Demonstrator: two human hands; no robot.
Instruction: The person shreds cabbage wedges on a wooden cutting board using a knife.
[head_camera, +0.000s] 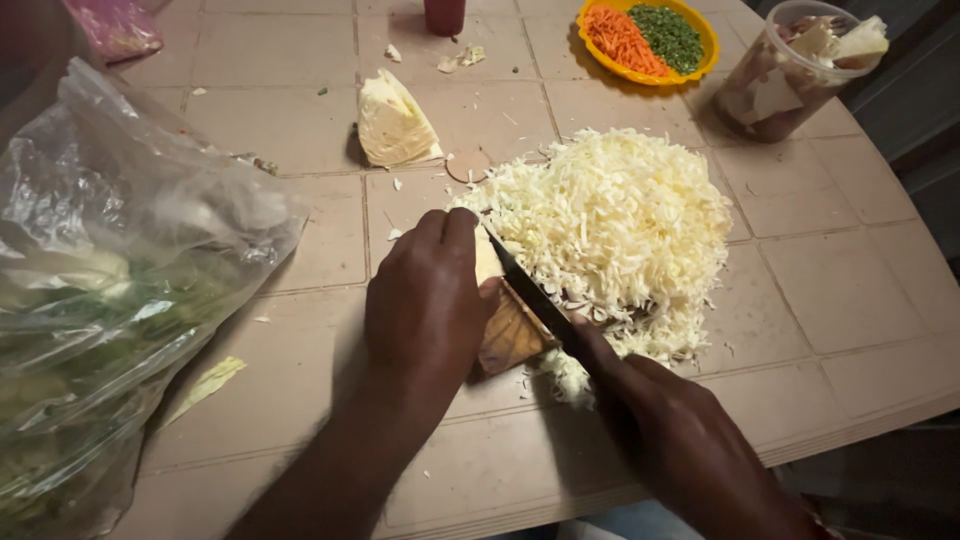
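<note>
Cabbage wedge (492, 268) sits on the tan tiled desk (850, 290) just in front of the person, mostly covered by the left hand (425, 305), whose grip is pressed down on it with the fingers curled over the top. The right hand (690, 445) comes in from the lower right, its grip closed round the handle of a dark-bladed knife (530, 295); the blade slants across the cut face of the wedge, right beside the left fingertips (460, 225). To shred well here, I judge the fingertips should stay tucked back from the edge, the slices kept thin and even, and the wedge held flat so it cannot rock.

Touching the blade on its far side spreads a broad heap of shredded cabbage (615, 225), with stray shreds scattered near the right wrist. At the left, a crumpled clear plastic bag (120, 280) holds greens. Farther back lies another cabbage chunk (393, 125), well apart from the hands. At the far edge stand a yellow bowl (705, 35) of grated carrot and chopped green vegetable, and a clear tub (790, 75) of pale pieces, what kind I cannot tell.
</note>
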